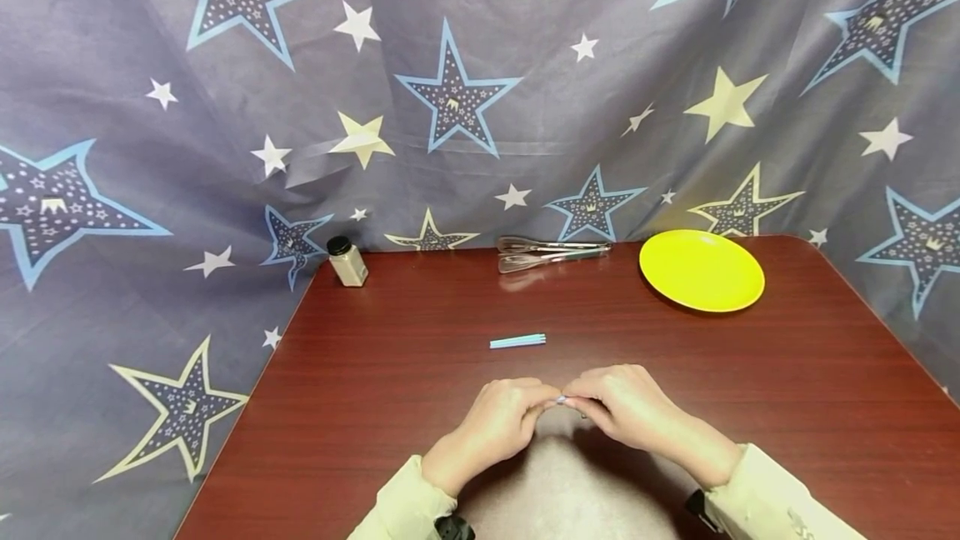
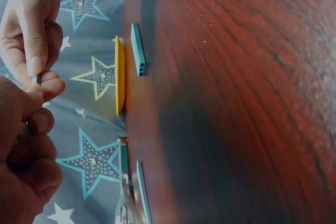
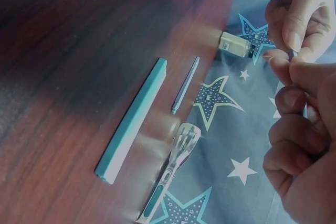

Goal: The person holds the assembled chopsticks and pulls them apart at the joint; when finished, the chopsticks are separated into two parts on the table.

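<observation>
My left hand (image 1: 501,417) and right hand (image 1: 628,403) meet fingertip to fingertip above the near part of the table. Between them, both pinch a small bluish stick (image 1: 561,399), of which only a short bit shows; the fingers hide the rest. A dark end of the stick (image 2: 36,78) peeks out between the thumbs in the left wrist view. On the table near the hands lies a teal bar (image 3: 131,124) with a flat top, mostly hidden by the hands from the head view. Farther off is a bundle of thin light-blue sticks (image 1: 517,341).
Along the far edge of the dark red table (image 1: 420,315) are a black-capped jar (image 1: 348,263) at left, metal tongs (image 1: 551,256) in the middle and a yellow plate (image 1: 702,271) at right. A star-patterned cloth (image 1: 465,182) hangs behind.
</observation>
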A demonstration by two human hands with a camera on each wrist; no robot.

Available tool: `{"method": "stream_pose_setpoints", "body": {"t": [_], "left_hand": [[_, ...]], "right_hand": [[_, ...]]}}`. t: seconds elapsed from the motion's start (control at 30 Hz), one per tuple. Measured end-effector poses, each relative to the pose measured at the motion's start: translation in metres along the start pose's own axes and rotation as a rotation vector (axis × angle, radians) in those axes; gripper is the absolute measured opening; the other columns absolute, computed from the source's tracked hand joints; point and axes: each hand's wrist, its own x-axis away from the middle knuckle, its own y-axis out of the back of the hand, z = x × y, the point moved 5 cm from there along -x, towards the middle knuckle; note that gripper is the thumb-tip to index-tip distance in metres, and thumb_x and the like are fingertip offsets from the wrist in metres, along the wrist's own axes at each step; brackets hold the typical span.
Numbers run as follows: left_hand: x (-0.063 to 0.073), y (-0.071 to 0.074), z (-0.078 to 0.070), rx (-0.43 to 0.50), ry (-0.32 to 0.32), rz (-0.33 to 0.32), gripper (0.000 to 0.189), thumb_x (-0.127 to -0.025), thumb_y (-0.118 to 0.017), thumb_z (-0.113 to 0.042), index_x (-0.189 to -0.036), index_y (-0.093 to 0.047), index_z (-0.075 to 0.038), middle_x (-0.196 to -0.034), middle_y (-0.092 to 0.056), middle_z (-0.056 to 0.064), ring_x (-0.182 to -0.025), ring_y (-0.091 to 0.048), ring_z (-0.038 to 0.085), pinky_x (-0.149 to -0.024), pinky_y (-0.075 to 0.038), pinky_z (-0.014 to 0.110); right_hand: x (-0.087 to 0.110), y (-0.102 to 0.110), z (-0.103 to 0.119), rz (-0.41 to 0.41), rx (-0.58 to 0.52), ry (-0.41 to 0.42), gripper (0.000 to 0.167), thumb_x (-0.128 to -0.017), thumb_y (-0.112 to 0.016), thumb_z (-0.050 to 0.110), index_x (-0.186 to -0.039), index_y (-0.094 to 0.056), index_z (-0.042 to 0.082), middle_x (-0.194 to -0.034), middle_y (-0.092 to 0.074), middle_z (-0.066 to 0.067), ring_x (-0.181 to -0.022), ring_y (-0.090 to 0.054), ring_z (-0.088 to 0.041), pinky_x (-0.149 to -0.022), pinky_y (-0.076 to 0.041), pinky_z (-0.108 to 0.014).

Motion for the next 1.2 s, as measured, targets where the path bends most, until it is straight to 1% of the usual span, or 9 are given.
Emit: {"method": "stream_pose_setpoints", "body": {"t": [0.37,0.43,0.53,0.7,0.8,0.9,1.03,1.1,1.2], "left_hand": [[0.0,-0.001,-0.001,0.047,0.017,0.051,0.014,-0.096,-0.06,-0.018,-0.101,-0.073,-0.019,-0.087,-0.07,-0.009,-0.076,-0.063,0.003,-0.067,-0.051,0.025],[0.001,-0.001,-0.001,0.054,0.007,0.052,0.014,-0.096,-0.06,-0.018,-0.102,-0.073,-0.019,-0.087,-0.07,-0.008,-0.076,-0.063,0.003,-0.067,-0.051,0.024],[0.003,0.001,0.002,0.06,0.001,0.018,0.015,-0.095,-0.061,-0.016,-0.103,-0.074,-0.019,-0.088,-0.071,-0.008,-0.074,-0.062,0.002,-0.066,-0.05,0.022],[0.008,0.005,0.013,0.053,0.073,-0.004,0.013,-0.094,-0.063,-0.015,-0.101,-0.074,-0.017,-0.092,-0.071,-0.009,-0.072,-0.059,0.001,-0.063,-0.048,0.021],[0.007,0.004,0.019,-0.015,0.113,0.038,0.013,-0.096,-0.059,-0.016,-0.102,-0.071,-0.014,-0.094,-0.07,-0.006,-0.078,-0.064,0.008,-0.065,-0.051,0.029],[0.005,0.003,0.028,-0.113,0.136,0.085,0.016,-0.097,-0.056,-0.01,-0.108,-0.067,-0.012,-0.096,-0.068,-0.001,-0.085,-0.067,0.017,-0.068,-0.053,0.035],[-0.001,0.002,0.044,-0.173,0.146,0.129,0.019,-0.093,-0.056,-0.001,-0.107,-0.065,-0.009,-0.088,-0.064,0.001,-0.08,-0.064,0.018,-0.07,-0.052,0.036],[-0.005,0.001,0.053,-0.178,0.164,0.125,0.015,-0.09,-0.06,0.002,-0.099,-0.065,-0.009,-0.08,-0.063,-0.001,-0.074,-0.062,0.018,-0.068,-0.051,0.036],[-0.011,0.0,0.064,-0.177,0.218,0.079,0.01,-0.086,-0.065,0.001,-0.09,-0.064,-0.008,-0.072,-0.063,-0.002,-0.068,-0.061,0.019,-0.063,-0.05,0.036]], "right_hand": [[0.003,0.0,-0.001,0.016,-0.055,-0.002,0.008,-0.085,-0.072,0.017,-0.085,-0.071,0.025,-0.073,-0.056,0.019,-0.062,-0.048,0.007,-0.054,-0.043,-0.019],[0.003,0.001,-0.001,0.024,-0.056,0.002,0.008,-0.086,-0.072,0.017,-0.086,-0.071,0.025,-0.075,-0.058,0.019,-0.064,-0.051,0.007,-0.056,-0.045,-0.02],[0.005,0.003,-0.004,0.031,-0.032,-0.019,0.007,-0.088,-0.071,0.019,-0.088,-0.072,0.025,-0.078,-0.061,0.019,-0.065,-0.054,0.005,-0.057,-0.047,-0.022],[0.009,0.009,-0.019,0.078,0.007,-0.144,0.004,-0.089,-0.069,0.019,-0.088,-0.072,0.02,-0.081,-0.065,0.016,-0.071,-0.063,-0.003,-0.062,-0.052,-0.03],[0.008,0.007,-0.026,0.146,0.014,-0.209,0.006,-0.092,-0.066,0.016,-0.091,-0.072,0.015,-0.083,-0.067,0.012,-0.073,-0.063,-0.007,-0.065,-0.052,-0.033],[0.007,0.003,-0.033,0.214,0.015,-0.24,0.012,-0.09,-0.064,0.005,-0.099,-0.071,0.009,-0.084,-0.066,0.006,-0.072,-0.058,-0.009,-0.066,-0.051,-0.034],[0.009,-0.002,-0.042,0.281,0.001,-0.261,0.031,-0.085,-0.059,-0.009,-0.113,-0.066,0.002,-0.09,-0.068,-0.001,-0.075,-0.061,-0.013,-0.07,-0.052,-0.037],[0.011,-0.006,-0.045,0.278,-0.016,-0.261,0.029,-0.086,-0.062,-0.008,-0.112,-0.064,0.003,-0.089,-0.07,-0.001,-0.077,-0.065,-0.016,-0.069,-0.053,-0.037],[0.015,-0.012,-0.051,0.253,-0.023,-0.265,0.017,-0.086,-0.068,-0.003,-0.098,-0.062,0.009,-0.082,-0.069,0.002,-0.069,-0.063,-0.013,-0.062,-0.051,-0.032]]}}
